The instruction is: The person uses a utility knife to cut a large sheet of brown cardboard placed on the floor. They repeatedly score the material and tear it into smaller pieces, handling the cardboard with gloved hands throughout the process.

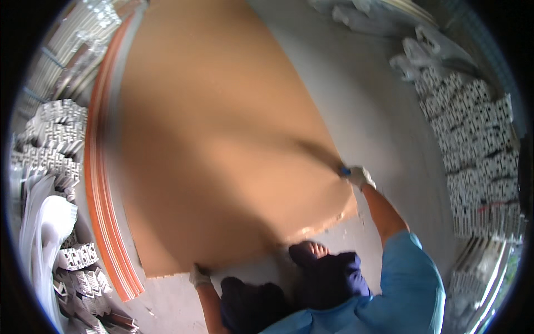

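A long brown sheet [239, 145], like cardboard or thick paper, lies flat on the grey floor and runs away from me. Its near edge is ragged toward the right corner. My right hand [361, 177], in a pale glove, is closed around a small blue thing [346, 171] at the sheet's right edge; its exact kind is too small to make out. At the near edge, toward the left corner, my left hand [198, 275] touches the sheet. It is gloved too, and its fingers are too dark to read. My feet are just short of that edge.
Orange and white striped strips [105, 183] lie along the sheet's left side. Stacked pale metal profiles [61, 128] and plastic wrapping [47, 222] line the left. More stacked profiles [478, 150] stand at the right, with grey floor [384, 111] between them and the sheet.
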Action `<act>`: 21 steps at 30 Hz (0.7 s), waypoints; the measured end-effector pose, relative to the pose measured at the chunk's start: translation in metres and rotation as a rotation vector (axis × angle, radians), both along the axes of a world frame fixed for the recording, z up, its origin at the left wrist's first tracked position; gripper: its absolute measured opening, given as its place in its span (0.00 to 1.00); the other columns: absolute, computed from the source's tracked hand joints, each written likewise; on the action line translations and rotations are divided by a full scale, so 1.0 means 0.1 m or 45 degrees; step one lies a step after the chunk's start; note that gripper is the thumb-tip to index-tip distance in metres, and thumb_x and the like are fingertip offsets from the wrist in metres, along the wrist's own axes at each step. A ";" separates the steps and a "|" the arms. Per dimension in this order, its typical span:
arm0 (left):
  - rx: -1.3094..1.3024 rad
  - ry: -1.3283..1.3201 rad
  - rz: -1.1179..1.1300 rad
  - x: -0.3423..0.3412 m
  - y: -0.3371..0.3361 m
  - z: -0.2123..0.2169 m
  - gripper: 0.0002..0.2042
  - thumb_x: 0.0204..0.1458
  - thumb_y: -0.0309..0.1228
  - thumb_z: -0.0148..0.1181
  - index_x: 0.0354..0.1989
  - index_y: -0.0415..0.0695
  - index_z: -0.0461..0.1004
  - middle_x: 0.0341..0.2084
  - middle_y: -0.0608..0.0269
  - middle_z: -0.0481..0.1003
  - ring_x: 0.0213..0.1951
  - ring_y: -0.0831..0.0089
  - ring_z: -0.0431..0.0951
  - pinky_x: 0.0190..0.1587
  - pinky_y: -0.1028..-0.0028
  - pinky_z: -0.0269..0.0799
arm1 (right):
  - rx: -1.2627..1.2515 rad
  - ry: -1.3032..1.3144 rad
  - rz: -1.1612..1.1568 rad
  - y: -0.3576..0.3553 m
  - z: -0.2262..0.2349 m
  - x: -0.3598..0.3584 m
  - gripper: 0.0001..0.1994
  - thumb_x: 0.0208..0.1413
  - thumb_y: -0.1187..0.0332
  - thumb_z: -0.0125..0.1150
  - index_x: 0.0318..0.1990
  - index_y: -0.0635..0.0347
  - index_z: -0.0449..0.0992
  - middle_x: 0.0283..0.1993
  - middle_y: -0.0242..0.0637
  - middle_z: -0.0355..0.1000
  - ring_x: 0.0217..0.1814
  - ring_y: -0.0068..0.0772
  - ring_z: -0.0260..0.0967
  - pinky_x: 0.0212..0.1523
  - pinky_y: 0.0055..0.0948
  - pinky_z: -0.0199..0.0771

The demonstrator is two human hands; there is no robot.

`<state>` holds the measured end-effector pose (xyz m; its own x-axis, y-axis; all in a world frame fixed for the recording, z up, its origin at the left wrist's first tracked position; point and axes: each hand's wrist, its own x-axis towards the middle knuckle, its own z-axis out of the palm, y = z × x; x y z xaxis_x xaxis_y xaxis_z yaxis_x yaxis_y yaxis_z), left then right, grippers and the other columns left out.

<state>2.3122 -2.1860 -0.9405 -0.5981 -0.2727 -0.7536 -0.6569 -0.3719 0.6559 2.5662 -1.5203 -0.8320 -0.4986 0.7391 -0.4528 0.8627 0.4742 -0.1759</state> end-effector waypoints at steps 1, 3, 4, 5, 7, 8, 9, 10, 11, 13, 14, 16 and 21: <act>-0.092 0.030 -0.113 -0.01 -0.06 -0.03 0.15 0.57 0.36 0.57 0.48 0.41 0.73 0.42 0.56 0.76 0.44 0.58 0.76 0.42 0.54 0.75 | 0.000 -0.066 -0.030 0.00 -0.01 -0.02 0.26 0.45 0.40 0.58 0.38 0.53 0.81 0.40 0.46 0.77 0.43 0.49 0.75 0.43 0.44 0.72; -0.075 -0.007 -0.340 -0.03 -0.18 -0.05 0.16 0.57 0.40 0.56 0.47 0.42 0.73 0.40 0.55 0.76 0.41 0.58 0.77 0.39 0.54 0.76 | -0.166 -0.060 -0.164 0.01 -0.01 -0.01 0.26 0.47 0.40 0.55 0.36 0.55 0.81 0.36 0.45 0.78 0.37 0.47 0.76 0.38 0.42 0.74; -0.074 -0.090 -0.293 -0.04 -0.20 -0.05 0.17 0.58 0.42 0.55 0.47 0.42 0.73 0.40 0.54 0.76 0.40 0.58 0.77 0.38 0.54 0.76 | -0.209 -0.134 -0.179 0.02 0.00 -0.01 0.27 0.47 0.39 0.56 0.37 0.55 0.80 0.36 0.44 0.78 0.38 0.46 0.76 0.39 0.41 0.73; -0.001 -0.088 -0.320 -0.04 -0.23 -0.03 0.17 0.58 0.43 0.55 0.47 0.42 0.73 0.40 0.54 0.76 0.39 0.57 0.77 0.37 0.54 0.76 | -0.131 -0.117 -0.055 0.02 0.01 -0.03 0.28 0.47 0.39 0.56 0.39 0.55 0.79 0.36 0.43 0.77 0.40 0.46 0.76 0.42 0.41 0.73; 0.085 -0.134 -0.197 -0.07 -0.20 0.01 0.18 0.58 0.45 0.53 0.47 0.42 0.73 0.40 0.54 0.76 0.37 0.57 0.78 0.35 0.55 0.76 | -0.122 -0.144 -0.041 0.02 0.04 -0.05 0.27 0.47 0.40 0.57 0.43 0.54 0.78 0.40 0.43 0.77 0.44 0.46 0.75 0.45 0.40 0.73; 0.032 -0.155 -0.201 -0.08 -0.17 0.05 0.19 0.58 0.45 0.53 0.48 0.42 0.73 0.40 0.53 0.76 0.38 0.56 0.78 0.35 0.55 0.76 | -0.155 -0.186 -0.059 0.02 0.06 -0.06 0.27 0.48 0.41 0.58 0.44 0.53 0.78 0.41 0.42 0.77 0.45 0.46 0.74 0.46 0.40 0.73; 0.032 -0.172 -0.218 -0.09 -0.15 0.09 0.19 0.58 0.45 0.53 0.48 0.42 0.72 0.41 0.53 0.76 0.38 0.56 0.78 0.35 0.56 0.76 | -0.164 -0.178 -0.067 0.01 0.07 -0.06 0.26 0.48 0.42 0.59 0.45 0.53 0.78 0.42 0.42 0.77 0.47 0.45 0.74 0.47 0.40 0.72; 0.014 -0.198 -0.208 -0.09 -0.12 0.11 0.19 0.58 0.45 0.53 0.49 0.42 0.72 0.41 0.53 0.76 0.38 0.56 0.78 0.34 0.57 0.76 | -0.191 -0.177 -0.071 0.01 0.08 -0.07 0.25 0.48 0.44 0.60 0.46 0.52 0.77 0.43 0.41 0.76 0.48 0.45 0.73 0.48 0.40 0.72; 0.027 -0.188 -0.248 -0.10 -0.09 0.14 0.19 0.58 0.45 0.53 0.49 0.42 0.72 0.41 0.54 0.76 0.38 0.56 0.78 0.34 0.57 0.76 | -0.175 -0.174 -0.067 0.01 0.09 -0.07 0.24 0.49 0.45 0.61 0.47 0.52 0.77 0.44 0.41 0.76 0.49 0.45 0.73 0.48 0.39 0.72; -0.031 -0.217 -0.241 -0.09 -0.06 0.18 0.19 0.58 0.45 0.53 0.48 0.42 0.72 0.42 0.55 0.76 0.38 0.57 0.78 0.34 0.58 0.76 | -0.194 -0.193 -0.057 -0.01 0.09 -0.07 0.23 0.49 0.48 0.63 0.48 0.51 0.77 0.46 0.40 0.75 0.50 0.45 0.72 0.49 0.39 0.71; -0.013 -0.191 -0.275 -0.09 -0.06 0.18 0.19 0.58 0.45 0.53 0.48 0.42 0.72 0.41 0.55 0.76 0.38 0.57 0.78 0.34 0.58 0.76 | -0.170 -0.173 -0.048 -0.02 0.08 -0.07 0.23 0.49 0.46 0.62 0.45 0.52 0.77 0.44 0.40 0.76 0.49 0.45 0.73 0.49 0.39 0.71; -0.041 -0.178 -0.268 -0.10 -0.06 0.18 0.19 0.58 0.45 0.53 0.48 0.43 0.72 0.41 0.55 0.77 0.38 0.58 0.78 0.33 0.59 0.76 | -0.120 -0.162 -0.044 -0.03 0.08 -0.06 0.23 0.48 0.43 0.60 0.40 0.52 0.79 0.40 0.41 0.77 0.45 0.44 0.73 0.47 0.40 0.70; -0.034 -0.200 -0.278 -0.11 -0.08 0.15 0.18 0.57 0.43 0.55 0.50 0.44 0.72 0.47 0.54 0.74 0.45 0.54 0.75 0.43 0.55 0.74 | -0.196 -0.207 -0.028 -0.04 0.12 -0.05 0.22 0.49 0.46 0.62 0.46 0.50 0.77 0.45 0.40 0.76 0.50 0.44 0.72 0.49 0.40 0.70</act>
<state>2.3008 -2.1943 -0.9253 -0.5214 -0.1709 -0.8360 -0.8142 -0.1938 0.5473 2.5616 -1.5239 -0.8203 -0.3941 0.6649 -0.6345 0.8956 0.4329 -0.1026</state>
